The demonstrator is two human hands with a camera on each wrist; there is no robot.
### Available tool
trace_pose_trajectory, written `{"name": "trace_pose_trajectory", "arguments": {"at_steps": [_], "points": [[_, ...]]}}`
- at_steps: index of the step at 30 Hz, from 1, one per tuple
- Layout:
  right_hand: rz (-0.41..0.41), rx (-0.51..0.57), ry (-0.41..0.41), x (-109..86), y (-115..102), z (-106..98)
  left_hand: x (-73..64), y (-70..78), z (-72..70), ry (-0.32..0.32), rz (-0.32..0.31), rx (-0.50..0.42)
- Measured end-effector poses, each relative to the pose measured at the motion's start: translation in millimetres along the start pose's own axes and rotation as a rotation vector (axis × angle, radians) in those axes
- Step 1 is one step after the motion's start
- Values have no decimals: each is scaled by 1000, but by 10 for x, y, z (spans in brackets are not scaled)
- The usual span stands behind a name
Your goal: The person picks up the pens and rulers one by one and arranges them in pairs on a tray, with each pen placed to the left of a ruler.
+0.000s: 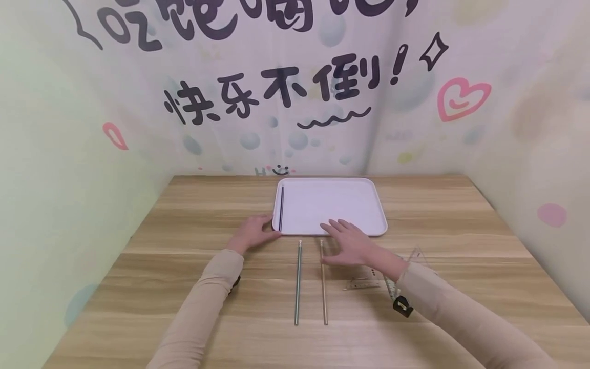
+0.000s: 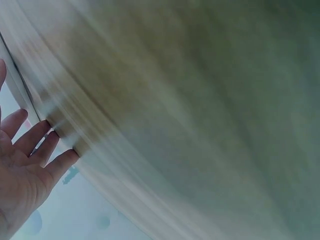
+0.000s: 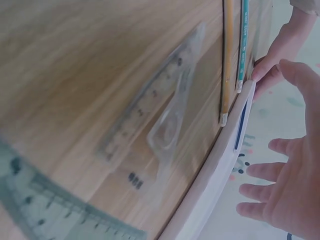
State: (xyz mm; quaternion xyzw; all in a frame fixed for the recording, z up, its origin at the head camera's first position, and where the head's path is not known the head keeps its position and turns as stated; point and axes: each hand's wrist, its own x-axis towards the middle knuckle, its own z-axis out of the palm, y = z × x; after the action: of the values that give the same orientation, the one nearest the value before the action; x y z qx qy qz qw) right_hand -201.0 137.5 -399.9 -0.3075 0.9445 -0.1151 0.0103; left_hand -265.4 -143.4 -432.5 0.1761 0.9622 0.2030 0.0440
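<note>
A white tray (image 1: 332, 205) lies at the back of the table, with one dark pencil (image 1: 282, 205) along its left side. My left hand (image 1: 253, 232) is at the tray's front left corner, thumb and fingers extended against its rim. Over the front edge, toward the right, my right hand (image 1: 352, 245) hovers with fingers spread, holding nothing. In front of the tray lie a green pencil (image 1: 298, 284) and a yellow pencil (image 1: 324, 297), side by side, eraser ends toward the tray. The right wrist view shows the right hand's fingers (image 3: 265, 172) apart from the tray rim.
Beneath the right forearm lie clear measuring tools: a set square (image 3: 167, 120) and a curved, protractor-like piece (image 3: 65, 210). The wooden table (image 1: 184, 205) meets a printed cloth (image 1: 322, 143) behind the tray.
</note>
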Motion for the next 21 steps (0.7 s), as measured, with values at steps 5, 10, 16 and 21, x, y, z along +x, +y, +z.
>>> {"name": "trace_pose_trajectory", "arguments": {"at_steps": [5, 10, 16, 21], "points": [[-3, 29, -34, -73, 45, -2, 5, -4, 0, -10, -7, -5], [3, 90, -85, -128, 50, 16, 5, -3, -11, -17, -26, -8], [-3, 99, -116, -202, 48, 42, 4, -10, 5, -13, -22, 4], [-9, 100, -115, -273, 103, 75, 1, -6, 14, -10, -12, 17]]}}
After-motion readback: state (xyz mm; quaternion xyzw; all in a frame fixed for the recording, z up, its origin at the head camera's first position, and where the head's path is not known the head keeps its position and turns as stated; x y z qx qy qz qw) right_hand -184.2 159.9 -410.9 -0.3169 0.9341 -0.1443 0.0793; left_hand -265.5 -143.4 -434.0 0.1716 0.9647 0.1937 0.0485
